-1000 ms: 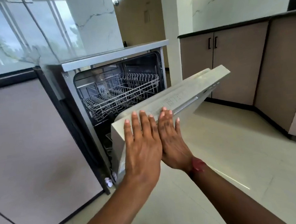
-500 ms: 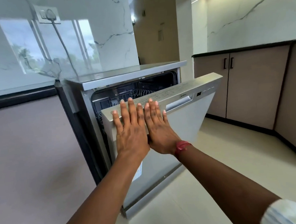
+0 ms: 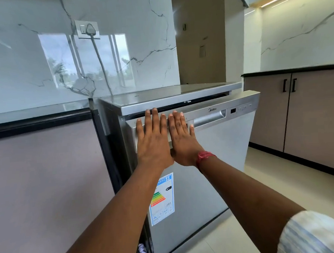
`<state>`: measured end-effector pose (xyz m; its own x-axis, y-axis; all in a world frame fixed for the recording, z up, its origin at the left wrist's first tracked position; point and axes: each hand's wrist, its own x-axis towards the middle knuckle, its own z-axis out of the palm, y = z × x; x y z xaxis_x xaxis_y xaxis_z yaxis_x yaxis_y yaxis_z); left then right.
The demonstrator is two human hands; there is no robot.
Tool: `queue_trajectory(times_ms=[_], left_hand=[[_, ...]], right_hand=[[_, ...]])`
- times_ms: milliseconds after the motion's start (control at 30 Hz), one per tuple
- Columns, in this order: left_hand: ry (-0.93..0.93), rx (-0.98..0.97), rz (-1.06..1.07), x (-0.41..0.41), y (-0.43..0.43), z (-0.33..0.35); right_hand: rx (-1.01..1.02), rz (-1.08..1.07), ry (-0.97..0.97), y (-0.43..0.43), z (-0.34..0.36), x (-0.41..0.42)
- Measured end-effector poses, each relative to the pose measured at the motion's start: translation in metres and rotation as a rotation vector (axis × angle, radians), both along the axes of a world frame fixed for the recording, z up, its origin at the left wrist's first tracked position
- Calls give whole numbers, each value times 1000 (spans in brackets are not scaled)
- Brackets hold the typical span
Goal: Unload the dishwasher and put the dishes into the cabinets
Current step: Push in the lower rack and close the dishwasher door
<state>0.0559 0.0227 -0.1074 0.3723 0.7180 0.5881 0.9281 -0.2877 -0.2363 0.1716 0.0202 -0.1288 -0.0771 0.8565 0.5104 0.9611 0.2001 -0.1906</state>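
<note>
A silver freestanding dishwasher (image 3: 172,98) stands in front of me, its door (image 3: 222,146) almost upright with only a narrow dark gap left under the top panel. Both my hands lie flat on the upper left of the door, fingers straight and apart, holding nothing. My left hand (image 3: 153,139) is beside my right hand (image 3: 182,139), thumbs touching. The door's recessed handle (image 3: 209,118) sits just right of my right hand. The racks inside are hidden.
Brown lower cabinets (image 3: 302,118) with black handles run along the right under a dark counter. A brown panel (image 3: 44,177) flanks the dishwasher on the left. A wall socket with a plugged cable (image 3: 90,30) is on the marble wall. Pale floor tiles (image 3: 283,187) lie at the right.
The door has swung up from about half open to nearly shut under both flat palms. The wire racks seen earlier are now out of sight.
</note>
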Motion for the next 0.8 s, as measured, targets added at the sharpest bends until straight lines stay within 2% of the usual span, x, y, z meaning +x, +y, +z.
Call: queue_trajectory(times_ms=[267,800], left_hand=[[56,16,78,-12,50,12],[29,118,65,-16,87,-2]], right_hand=[[-42,-1,5,48,19,-14],[-33,9,-84,74,16,-10]])
